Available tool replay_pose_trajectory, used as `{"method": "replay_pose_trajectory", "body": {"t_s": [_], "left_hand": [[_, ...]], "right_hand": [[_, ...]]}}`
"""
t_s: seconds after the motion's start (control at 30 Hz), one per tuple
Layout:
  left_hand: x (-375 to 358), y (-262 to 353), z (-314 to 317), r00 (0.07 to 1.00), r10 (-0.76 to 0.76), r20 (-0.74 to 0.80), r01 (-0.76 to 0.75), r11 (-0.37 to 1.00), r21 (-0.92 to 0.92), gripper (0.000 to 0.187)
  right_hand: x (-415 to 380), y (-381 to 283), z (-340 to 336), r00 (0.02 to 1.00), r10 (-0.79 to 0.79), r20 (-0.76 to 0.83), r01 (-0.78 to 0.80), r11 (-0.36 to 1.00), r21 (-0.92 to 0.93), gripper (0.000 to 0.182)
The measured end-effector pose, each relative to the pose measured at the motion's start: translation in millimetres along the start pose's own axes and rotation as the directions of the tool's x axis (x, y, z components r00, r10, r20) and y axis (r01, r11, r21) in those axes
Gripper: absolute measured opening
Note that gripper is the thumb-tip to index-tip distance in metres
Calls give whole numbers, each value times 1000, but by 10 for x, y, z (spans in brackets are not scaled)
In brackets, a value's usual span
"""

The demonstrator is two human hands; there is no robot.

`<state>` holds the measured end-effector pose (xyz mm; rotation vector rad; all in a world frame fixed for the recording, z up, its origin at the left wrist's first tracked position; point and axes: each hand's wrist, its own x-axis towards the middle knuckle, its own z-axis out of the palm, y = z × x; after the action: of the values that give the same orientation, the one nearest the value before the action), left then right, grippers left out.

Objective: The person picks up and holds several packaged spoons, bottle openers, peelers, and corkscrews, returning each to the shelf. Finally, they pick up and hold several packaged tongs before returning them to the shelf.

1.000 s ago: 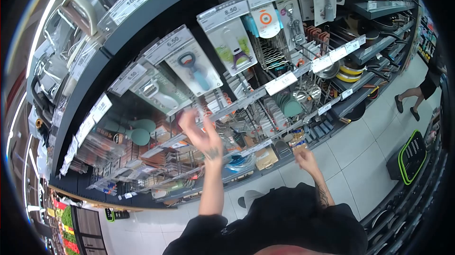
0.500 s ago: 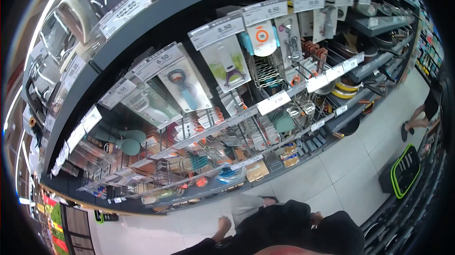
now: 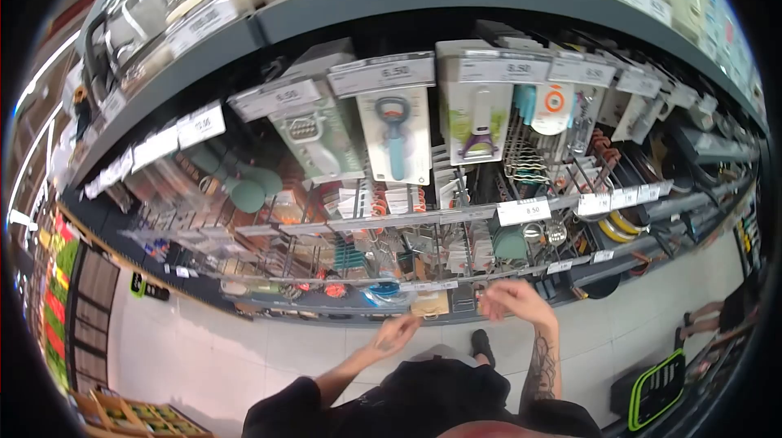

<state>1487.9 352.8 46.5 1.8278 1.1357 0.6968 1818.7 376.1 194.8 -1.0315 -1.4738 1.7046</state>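
Observation:
My left hand (image 3: 395, 333) is raised in front of my body with its fingers loosely stretched out and nothing in them. To its right and a little higher, my right hand (image 3: 516, 303) reaches toward the lower shelf, fingers apart and slightly bent, also holding nothing. Both are apart from the goods. Above them hang a carded bottle opener with a blue handle (image 3: 396, 140), a carded peeler (image 3: 481, 123) and a carded white-handled grater (image 3: 314, 145). Green utensil heads (image 3: 511, 243) hang just above my right hand.
A price rail (image 3: 456, 215) runs across the rack, with hooks of packaged utensils below. Pans with yellow rims (image 3: 619, 228) sit to the right. On the floor at lower right stands a black basket with a green rim (image 3: 656, 390). Another person's legs (image 3: 702, 317) show beyond it.
My view has turned toward the rack, so the goods sit further right. Both hands have come up in front of my body; the right one was mostly hidden beside it before.

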Motion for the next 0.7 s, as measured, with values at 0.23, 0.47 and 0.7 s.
{"method": "replay_pose_trajectory", "body": {"t_s": [0.23, 0.47, 0.7], "left_hand": [[707, 1574, -454, 928, 361, -92, -367, 928, -57, 17], [859, 2034, -741, 856, 481, -192, -490, 872, 2, 17], [1403, 2375, -749, 662, 675, -327, -687, 720, 96, 30]], "right_hand": [[466, -1234, 269, 900, -418, -124, 388, 897, -210, 18], [602, -1311, 296, 759, -608, -232, 509, 777, -371, 24], [829, -1538, 159, 403, -878, -260, 478, 444, -758, 45]]}}
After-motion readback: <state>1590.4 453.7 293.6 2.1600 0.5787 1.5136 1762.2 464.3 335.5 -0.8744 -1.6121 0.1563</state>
